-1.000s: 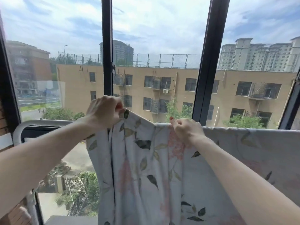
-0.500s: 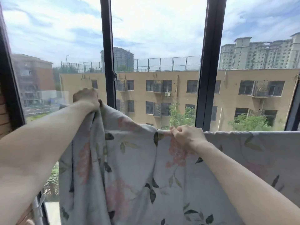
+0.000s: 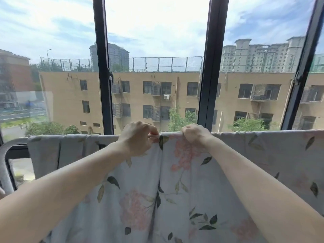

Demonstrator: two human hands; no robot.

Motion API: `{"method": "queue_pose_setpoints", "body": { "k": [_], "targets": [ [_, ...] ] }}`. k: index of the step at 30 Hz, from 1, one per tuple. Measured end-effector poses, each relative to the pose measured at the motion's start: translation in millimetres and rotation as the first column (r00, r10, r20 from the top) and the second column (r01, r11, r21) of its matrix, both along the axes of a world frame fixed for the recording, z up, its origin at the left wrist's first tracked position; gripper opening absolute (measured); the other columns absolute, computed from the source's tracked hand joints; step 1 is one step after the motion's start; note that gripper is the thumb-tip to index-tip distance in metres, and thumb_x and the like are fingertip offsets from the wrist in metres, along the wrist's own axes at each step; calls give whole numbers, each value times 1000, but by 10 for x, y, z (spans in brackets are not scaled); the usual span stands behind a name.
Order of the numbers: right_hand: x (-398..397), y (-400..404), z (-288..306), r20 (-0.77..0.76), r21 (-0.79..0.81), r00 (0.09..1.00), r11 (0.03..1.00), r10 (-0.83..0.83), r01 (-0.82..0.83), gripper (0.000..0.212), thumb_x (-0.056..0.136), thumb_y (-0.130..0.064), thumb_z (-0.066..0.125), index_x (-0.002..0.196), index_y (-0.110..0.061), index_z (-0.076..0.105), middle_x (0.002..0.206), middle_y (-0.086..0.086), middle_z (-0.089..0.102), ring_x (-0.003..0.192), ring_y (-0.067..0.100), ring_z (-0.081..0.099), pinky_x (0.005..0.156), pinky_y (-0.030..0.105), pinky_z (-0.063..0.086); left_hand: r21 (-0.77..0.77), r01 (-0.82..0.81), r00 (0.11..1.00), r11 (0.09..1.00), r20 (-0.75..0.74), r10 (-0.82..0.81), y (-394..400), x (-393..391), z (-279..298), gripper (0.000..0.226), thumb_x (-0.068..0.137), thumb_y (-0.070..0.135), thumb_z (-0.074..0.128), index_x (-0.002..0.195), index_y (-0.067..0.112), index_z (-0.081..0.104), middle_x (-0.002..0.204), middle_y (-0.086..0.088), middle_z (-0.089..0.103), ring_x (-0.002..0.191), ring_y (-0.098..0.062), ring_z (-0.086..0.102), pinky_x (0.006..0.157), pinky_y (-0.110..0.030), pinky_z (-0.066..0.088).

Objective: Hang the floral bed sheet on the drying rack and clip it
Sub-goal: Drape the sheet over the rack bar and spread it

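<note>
**Sheet over the rail, both hands at the fold**

The floral bed sheet drapes over the drying rack, its top edge running left-right. Left hand and right hand pinch that edge side by side, bunched folds lying leftward.

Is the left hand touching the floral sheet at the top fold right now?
Touching. The head view shows the left hand pinching the floral sheet at its top fold, fingertips on the cloth beside the right hand.
</note>
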State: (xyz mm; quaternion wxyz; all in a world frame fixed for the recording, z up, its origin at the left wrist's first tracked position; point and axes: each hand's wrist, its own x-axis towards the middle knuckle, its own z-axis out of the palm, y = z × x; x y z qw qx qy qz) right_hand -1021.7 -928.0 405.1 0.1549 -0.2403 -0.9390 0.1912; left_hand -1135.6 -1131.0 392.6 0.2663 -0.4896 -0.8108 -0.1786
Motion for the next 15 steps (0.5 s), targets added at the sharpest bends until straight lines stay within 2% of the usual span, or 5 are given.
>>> {"method": "queue_pose_setpoints", "body": {
  "k": [2, 4, 8, 11, 15],
  "targets": [
    [10, 7, 37, 24, -35, 1000, 999, -15, 16, 29, 100, -13, 40, 95, -9, 68, 109, 7, 66, 109, 33, 60, 100, 46, 46, 17, 32, 999, 999, -35, -31, -1, 10, 44, 5, 91, 32, 73, 87, 32, 77, 85, 15, 68, 80, -19, 64, 64, -30, 45],
    [-2, -10, 67, 22, -73, 1000, 997, -3, 5, 36, 98, -12, 39, 113, -8, 72, 119, 10, 68, 113, 32, 60, 102, 46, 47, -36, 12, 998, 999, -61, -14, 0, -4, 132, 16, 90, 27, 73, 76, 32, 69, 82, 15, 67, 76, -18, 64, 63, -29, 42],
    [-38, -6, 80, 56, -72, 998, 997, 14, -10, 38, 98, -16, 40, 119, -12, 71, 127, 10, 66, 117, 30, 59, 106, 48, 46, -93, -75, 993, 993, -97, 66, -132, -126, 435, 12, 90, 26, 73, 79, 32, 71, 82, 14, 70, 80, -15, 64, 69, -29, 43],
    [14, 92, 76, 67, -50, 998, 999, -3, 6, 32, 103, -25, 38, 103, -17, 69, 114, 6, 64, 108, 27, 59, 99, 43, 47, 87, -187, 981, 979, -34, 190, -478, -357, 720, 7, 88, 24, 75, 83, 29, 76, 82, 11, 72, 82, -20, 66, 72, -31, 44],
    [6, 143, 33, 46, -49, 999, 999, -12, 15, 40, 105, -44, 36, 71, -29, 51, 88, -5, 56, 93, 23, 56, 86, 38, 43, 237, -425, 905, 874, 78, 419, -847, -754, 953, 8, 90, 20, 70, 88, 27, 75, 86, 5, 73, 80, -23, 62, 73, -31, 44]
  ]
}}
